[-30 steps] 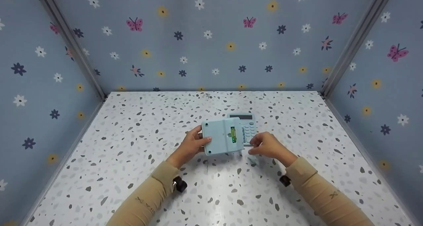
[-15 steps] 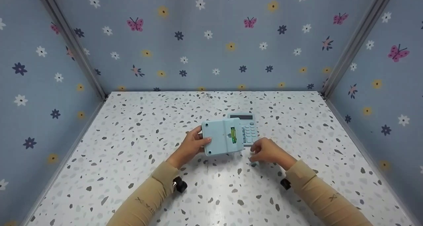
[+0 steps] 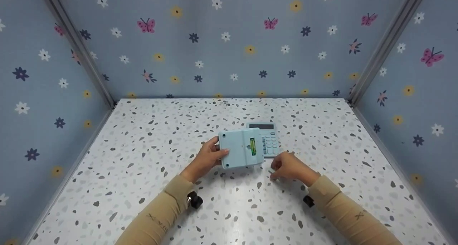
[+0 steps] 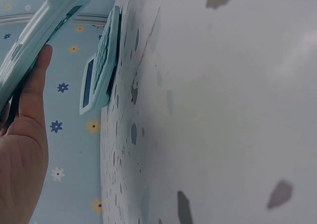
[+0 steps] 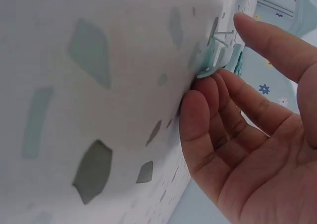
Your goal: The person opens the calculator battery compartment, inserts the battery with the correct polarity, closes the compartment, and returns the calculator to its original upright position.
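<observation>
My left hand [image 3: 205,157] grips a light blue calculator [image 3: 236,150] by its left edge, thumb on its back. The calculator's back faces up, and a green battery [image 3: 253,146] sits in its uncovered compartment. In the left wrist view, fingers support the calculator [image 4: 29,40] from beneath, above the table. My right hand [image 3: 291,167] is low over the table, beside a small light blue battery cover [image 3: 271,171]. In the right wrist view, bent fingertips [image 5: 205,87] touch or nearly touch the cover [image 5: 218,63], while the thumb [image 5: 265,35] stands apart from it.
A second light blue calculator [image 3: 271,141] lies face up on the speckled white table [image 3: 222,209], partly hidden behind the held one. Flower-patterned blue panels [image 3: 229,44] enclose the back and both sides.
My right hand has come down and slightly toward me, to the battery cover on the table. My left hand and the calculator in it have stayed in place.
</observation>
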A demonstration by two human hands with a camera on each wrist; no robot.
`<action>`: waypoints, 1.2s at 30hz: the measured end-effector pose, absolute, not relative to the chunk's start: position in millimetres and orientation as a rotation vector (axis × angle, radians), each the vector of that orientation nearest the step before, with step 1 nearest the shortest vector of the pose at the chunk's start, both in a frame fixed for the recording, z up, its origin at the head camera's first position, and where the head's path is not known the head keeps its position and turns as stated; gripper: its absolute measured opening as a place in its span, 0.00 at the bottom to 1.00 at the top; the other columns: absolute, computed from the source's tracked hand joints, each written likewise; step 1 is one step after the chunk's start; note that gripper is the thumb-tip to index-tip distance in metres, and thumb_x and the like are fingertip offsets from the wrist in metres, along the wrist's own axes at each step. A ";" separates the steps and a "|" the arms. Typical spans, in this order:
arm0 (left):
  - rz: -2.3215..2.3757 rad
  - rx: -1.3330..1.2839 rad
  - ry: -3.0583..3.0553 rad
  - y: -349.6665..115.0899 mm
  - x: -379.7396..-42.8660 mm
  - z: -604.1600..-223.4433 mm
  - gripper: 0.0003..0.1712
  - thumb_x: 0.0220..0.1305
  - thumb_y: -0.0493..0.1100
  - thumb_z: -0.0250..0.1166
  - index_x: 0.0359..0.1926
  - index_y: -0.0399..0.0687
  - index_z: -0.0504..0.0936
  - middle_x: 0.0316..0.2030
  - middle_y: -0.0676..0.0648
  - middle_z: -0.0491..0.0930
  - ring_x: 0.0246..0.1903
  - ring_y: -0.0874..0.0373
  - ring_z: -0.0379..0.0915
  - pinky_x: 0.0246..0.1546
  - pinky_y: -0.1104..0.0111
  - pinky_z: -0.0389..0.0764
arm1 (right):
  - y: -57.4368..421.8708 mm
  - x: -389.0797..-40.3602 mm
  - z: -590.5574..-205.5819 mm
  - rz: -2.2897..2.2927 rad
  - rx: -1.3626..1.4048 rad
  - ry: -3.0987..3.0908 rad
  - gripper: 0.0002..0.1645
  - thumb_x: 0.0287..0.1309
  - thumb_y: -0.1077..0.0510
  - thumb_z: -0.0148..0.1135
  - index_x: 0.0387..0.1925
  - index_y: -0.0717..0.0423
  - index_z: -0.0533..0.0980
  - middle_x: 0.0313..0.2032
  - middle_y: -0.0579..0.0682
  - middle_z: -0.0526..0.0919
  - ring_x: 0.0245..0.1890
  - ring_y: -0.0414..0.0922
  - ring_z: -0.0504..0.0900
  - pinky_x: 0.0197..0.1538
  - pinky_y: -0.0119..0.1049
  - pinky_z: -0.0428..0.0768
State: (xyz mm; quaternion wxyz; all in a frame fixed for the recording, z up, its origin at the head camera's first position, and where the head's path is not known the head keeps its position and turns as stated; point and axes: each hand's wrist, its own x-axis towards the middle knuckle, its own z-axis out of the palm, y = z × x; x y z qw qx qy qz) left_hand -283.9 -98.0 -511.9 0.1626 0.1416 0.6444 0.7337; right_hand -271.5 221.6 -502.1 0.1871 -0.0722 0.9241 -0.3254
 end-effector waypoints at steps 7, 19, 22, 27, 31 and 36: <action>2.095 0.404 1.817 -97.2 -284.6 -511.1 0.37 0.79 0.34 0.62 0.83 0.41 0.61 0.67 0.33 0.80 0.59 0.50 0.84 0.54 0.56 0.91 | 220.5 -271.3 -502.7 -0.887 -0.218 2.627 0.14 0.47 0.65 0.84 0.37 0.59 0.88 0.31 0.50 0.87 0.31 0.44 0.80 0.36 0.35 0.80; 2.093 0.394 1.823 -98.9 -284.1 -511.5 0.37 0.79 0.34 0.62 0.83 0.41 0.61 0.69 0.32 0.79 0.60 0.48 0.84 0.55 0.55 0.91 | 218.1 -270.9 -501.8 -0.882 -0.192 2.623 0.14 0.45 0.65 0.83 0.36 0.57 0.87 0.32 0.50 0.87 0.32 0.45 0.81 0.37 0.36 0.83; 2.096 0.394 1.823 -98.7 -283.9 -511.4 0.37 0.79 0.34 0.62 0.83 0.41 0.61 0.67 0.32 0.80 0.58 0.49 0.85 0.54 0.56 0.91 | 218.5 -270.5 -501.4 -0.907 -0.203 2.626 0.13 0.45 0.65 0.82 0.35 0.57 0.88 0.31 0.50 0.87 0.31 0.44 0.81 0.36 0.35 0.82; 2.102 0.395 1.826 -98.2 -283.2 -510.3 0.36 0.79 0.34 0.62 0.82 0.41 0.62 0.67 0.32 0.81 0.57 0.49 0.85 0.54 0.56 0.91 | 218.1 -271.4 -498.3 -0.938 -0.187 2.637 0.13 0.48 0.65 0.81 0.38 0.58 0.88 0.33 0.51 0.87 0.32 0.45 0.80 0.36 0.34 0.79; 2.108 0.390 1.821 -97.8 -283.4 -511.3 0.36 0.79 0.34 0.62 0.82 0.41 0.62 0.67 0.32 0.81 0.58 0.49 0.85 0.55 0.55 0.91 | 217.4 -272.4 -495.2 -0.956 -0.154 2.653 0.13 0.51 0.63 0.80 0.41 0.60 0.88 0.34 0.52 0.87 0.34 0.46 0.80 0.36 0.35 0.80; 2.123 0.385 1.801 -96.3 -284.1 -512.7 0.34 0.78 0.31 0.61 0.80 0.39 0.64 0.65 0.33 0.82 0.58 0.48 0.85 0.55 0.55 0.91 | 216.7 -272.9 -492.3 -1.029 -0.179 2.671 0.16 0.52 0.63 0.81 0.43 0.64 0.89 0.35 0.53 0.88 0.35 0.46 0.80 0.38 0.35 0.81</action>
